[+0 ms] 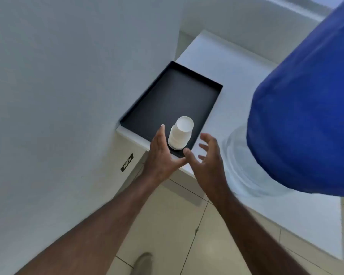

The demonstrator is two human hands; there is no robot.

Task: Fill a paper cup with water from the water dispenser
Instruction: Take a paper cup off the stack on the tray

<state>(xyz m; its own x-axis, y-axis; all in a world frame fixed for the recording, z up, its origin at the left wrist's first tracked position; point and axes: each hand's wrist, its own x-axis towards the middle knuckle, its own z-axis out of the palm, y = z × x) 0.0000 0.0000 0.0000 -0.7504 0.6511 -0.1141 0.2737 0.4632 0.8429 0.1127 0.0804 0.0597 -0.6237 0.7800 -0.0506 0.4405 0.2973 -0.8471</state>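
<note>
**Both hands open at the cup stack on the black tray**

A stack of white paper cups (pixel 180 132) stands upside down in the near corner of a shallow black tray (pixel 173 92), bases up, leaning a little away from the tray's near edge. The rest of the tray is bare dark surface. The tray sits on a white counter (pixel 222 62), pushed against the white wall (pixel 68 76) on its left side.

The left hand (pixel 163 153) reaches in from the near side of the tray, fingers straight and together, palm turned toward the stack; it lies just beside the stack's left flank, and whether it touches cannot be told. The right hand (pixel 209 157) hovers at the tray's near right corner, fingers spread wide and curled, thumb pointing toward the stack, holding nothing. The stack stands between the two hands.

To the right of the tray, on the same counter, the large blue water bottle (pixel 306 116) of the dispenser rises over a clear ringed collar (pixel 240 165). Below the tray's near edge lie beige floor tiles (pixel 167 225), and a dark wall socket (pixel 127 165) sits on the wall to the tray's lower left.
</note>
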